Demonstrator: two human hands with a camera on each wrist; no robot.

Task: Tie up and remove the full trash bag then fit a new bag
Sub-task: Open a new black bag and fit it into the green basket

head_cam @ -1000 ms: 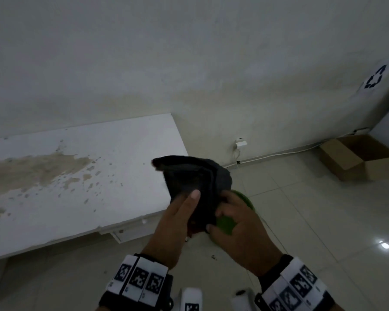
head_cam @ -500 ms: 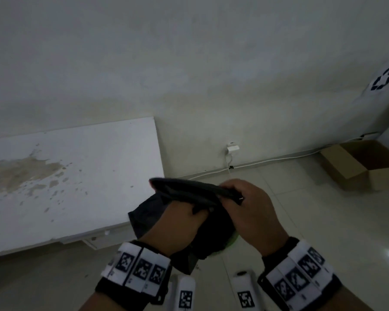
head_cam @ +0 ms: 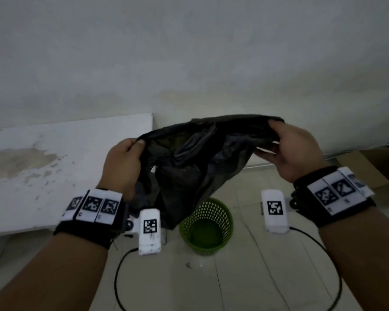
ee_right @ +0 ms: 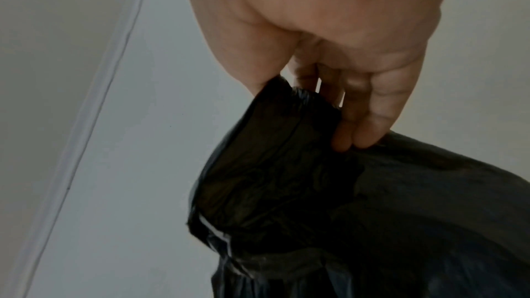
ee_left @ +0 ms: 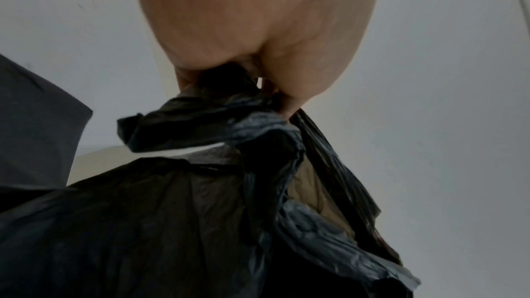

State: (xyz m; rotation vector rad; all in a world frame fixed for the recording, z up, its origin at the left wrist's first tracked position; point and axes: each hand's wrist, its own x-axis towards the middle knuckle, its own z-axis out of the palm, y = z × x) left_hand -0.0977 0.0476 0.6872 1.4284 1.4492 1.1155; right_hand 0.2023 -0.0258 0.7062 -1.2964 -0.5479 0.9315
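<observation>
A thin black trash bag point(head_cam: 189, 171) hangs in the air between both hands, its mouth pulled wide. My left hand point(head_cam: 124, 162) pinches the bag's left rim, and my right hand point(head_cam: 288, 151) pinches the right rim. The left wrist view has the left hand point(ee_left: 258, 37) gripping crumpled black plastic point(ee_left: 200, 223). In the right wrist view, the fingers point(ee_right: 358, 121) curl over the bag's edge point(ee_right: 286, 167). A green mesh waste basket point(head_cam: 206, 225) stands on the floor below the bag, with nothing inside it.
A worn white table point(head_cam: 54, 164) stands at the left against the wall. An open cardboard box point(head_cam: 377, 169) sits on the tiled floor at the right. Black cables point(head_cam: 119, 277) loop from the wrist devices across the floor.
The hands have moved apart and spread the folded bag open. The view has tilted down, so the green basket now shows below the bag.
</observation>
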